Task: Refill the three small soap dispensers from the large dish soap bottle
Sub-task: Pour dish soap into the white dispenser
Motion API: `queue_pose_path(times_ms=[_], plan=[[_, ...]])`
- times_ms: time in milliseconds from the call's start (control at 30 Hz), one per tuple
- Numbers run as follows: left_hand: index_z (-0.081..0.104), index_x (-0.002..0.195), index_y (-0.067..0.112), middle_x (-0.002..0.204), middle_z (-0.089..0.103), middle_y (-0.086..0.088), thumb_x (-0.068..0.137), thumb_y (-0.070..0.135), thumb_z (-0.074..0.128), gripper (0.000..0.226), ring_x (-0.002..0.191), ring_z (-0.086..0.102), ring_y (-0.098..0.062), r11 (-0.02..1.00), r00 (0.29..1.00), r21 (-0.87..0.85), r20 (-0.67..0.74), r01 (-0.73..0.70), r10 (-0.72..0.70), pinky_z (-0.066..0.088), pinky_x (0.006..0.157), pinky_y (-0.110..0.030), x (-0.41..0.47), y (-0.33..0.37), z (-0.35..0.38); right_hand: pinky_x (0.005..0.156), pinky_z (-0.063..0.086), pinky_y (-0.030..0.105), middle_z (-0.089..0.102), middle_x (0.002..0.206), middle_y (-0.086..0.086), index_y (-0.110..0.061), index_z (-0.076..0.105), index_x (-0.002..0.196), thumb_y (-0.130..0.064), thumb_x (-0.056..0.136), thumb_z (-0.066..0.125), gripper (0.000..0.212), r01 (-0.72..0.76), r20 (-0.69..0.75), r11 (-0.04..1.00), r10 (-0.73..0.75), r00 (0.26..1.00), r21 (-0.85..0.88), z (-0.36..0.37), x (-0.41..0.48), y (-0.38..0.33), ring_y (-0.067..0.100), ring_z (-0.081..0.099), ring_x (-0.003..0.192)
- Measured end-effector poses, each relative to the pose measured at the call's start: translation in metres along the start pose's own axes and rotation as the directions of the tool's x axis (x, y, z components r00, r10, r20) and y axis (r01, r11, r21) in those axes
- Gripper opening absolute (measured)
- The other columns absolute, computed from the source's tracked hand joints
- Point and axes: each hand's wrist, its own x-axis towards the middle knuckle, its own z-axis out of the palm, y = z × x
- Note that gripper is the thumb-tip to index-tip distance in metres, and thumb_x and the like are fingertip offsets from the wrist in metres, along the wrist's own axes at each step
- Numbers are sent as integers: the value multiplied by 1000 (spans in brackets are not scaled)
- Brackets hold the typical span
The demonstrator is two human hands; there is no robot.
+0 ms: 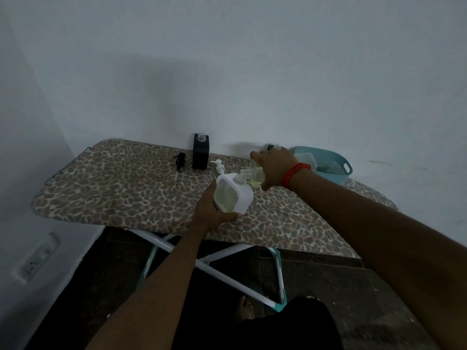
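My left hand (211, 210) grips a white square soap dispenser (233, 194) with a clear window showing pale yellow liquid, tilted above the board. My right hand (274, 168) holds the clear large dish soap bottle (254, 173) tipped sideways, its open neck meeting the dispenser's mouth. A black square dispenser (201, 152) stands open at the back by the wall. Another dark dispenser (274, 147) peeks out behind my right hand, mostly hidden. A white pump head (219, 166) and a black pump head (180, 160) lie on the board.
Everything rests on an ironing board (113, 188) with a leopard-print cover, set against a white wall. A light blue basket (328, 165) holding a white piece sits at the board's back right. A wall socket (35, 261) is low on the left.
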Motion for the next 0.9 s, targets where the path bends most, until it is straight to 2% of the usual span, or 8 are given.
queue_pose_path(times_ms=[133,900], plan=[[27,160,16,158,42,-5,44,63,86,138,143,44,-24,1000,1000,1,3,0,0,43,112,-53,0,1,0,87,48,44,65,118,5,-24,38,136,-56,60,85,95,-2,1,1000,2,1000,-7,0,0,0,28,63,103],[29,159,19,155,46,-3,47,59,87,132,140,47,-21,1000,1000,2,3,-18,18,46,110,-50,-2,2,-2,90,48,45,65,119,5,-24,38,135,-56,61,85,93,-6,11,1000,6,1000,-4,0,0,1,29,62,104]])
